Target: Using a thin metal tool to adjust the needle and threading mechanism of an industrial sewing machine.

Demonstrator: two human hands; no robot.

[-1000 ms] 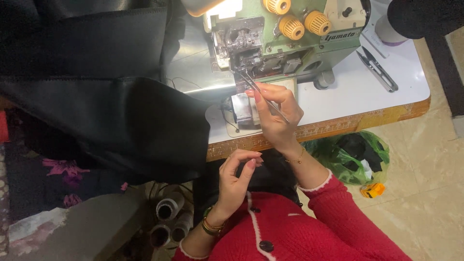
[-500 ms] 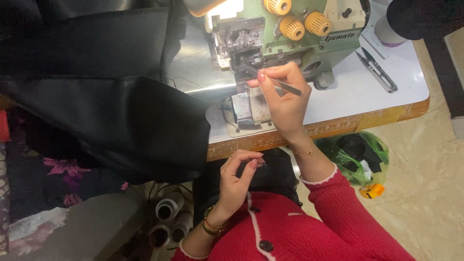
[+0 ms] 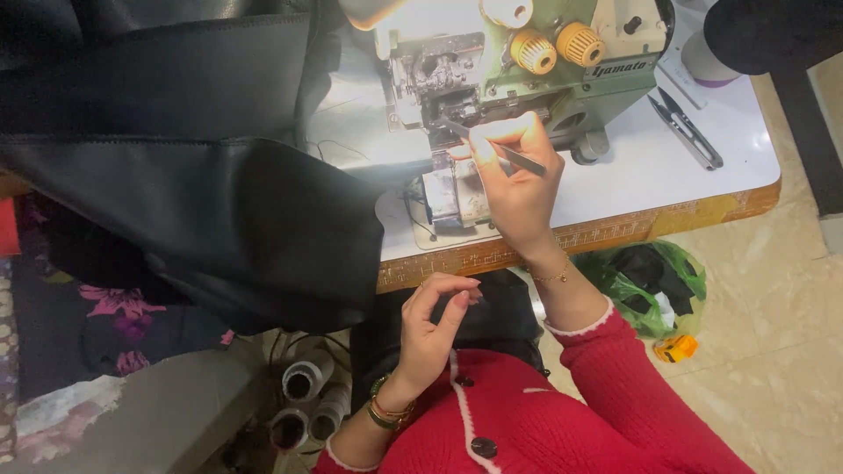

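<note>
- The right hand (image 3: pixel 518 189) is raised at the front of the pale green industrial sewing machine (image 3: pixel 527 61), its fingers pressed together in a pinch around a pair of slim dark metal tweezers (image 3: pixel 502 152).
- The tweezers slant up and to the left — their tips sit in the dark needle and looper area of the machine; whether they grip a thread there is too small to tell.
- The left hand (image 3: pixel 435 329) hangs below the table edge, above the lap, thumb and forefinger brought close together as if pinching something fine; what lies between them cannot be made out.
- The machine stands on a white table top with a worn wooden edge (image 3: pixel 667 219).
- A large piece of glossy black leather-like fabric (image 3: pixel 202 175) drapes over the left part of the table and hangs down past its edge.
- A pair of dark thread snips (image 3: pixel 688 130) lies on the table to the right of the machine, well apart from both hands.
- On the floor at the right sits a green plastic bag holding dark scraps (image 3: pixel 650 285).
</note>
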